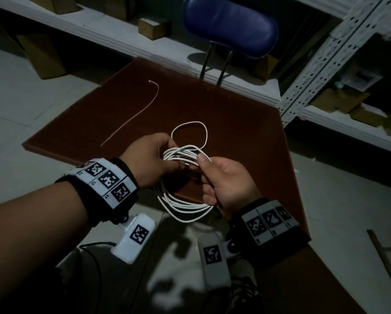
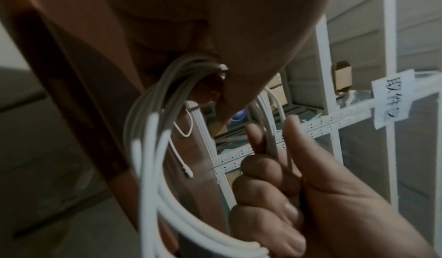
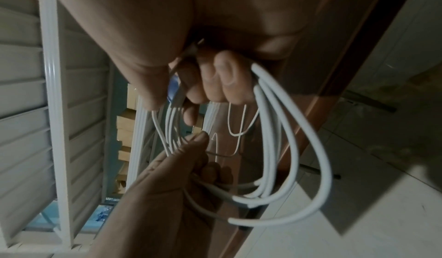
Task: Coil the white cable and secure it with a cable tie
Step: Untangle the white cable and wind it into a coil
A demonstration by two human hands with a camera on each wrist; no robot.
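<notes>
Hanging as a bundle of loops over the near edge of the brown desk [image 1: 246, 109], white cable [image 1: 185, 207], left hand [image 1: 151, 159] fingers curled round its far side, right hand [image 1: 226, 184] pinching strands on the near side. Beyond the coil, left of it and nearer the left hand, cable tie [image 1: 133, 116] flat on the desk, running away. Handwritten shelf label [image 2: 392, 99], unreadable.

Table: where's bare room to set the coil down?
Free: table right of the loose cable loop, and between loop and cable tie. Crowded: near edge, where both hands hold the coil.
</notes>
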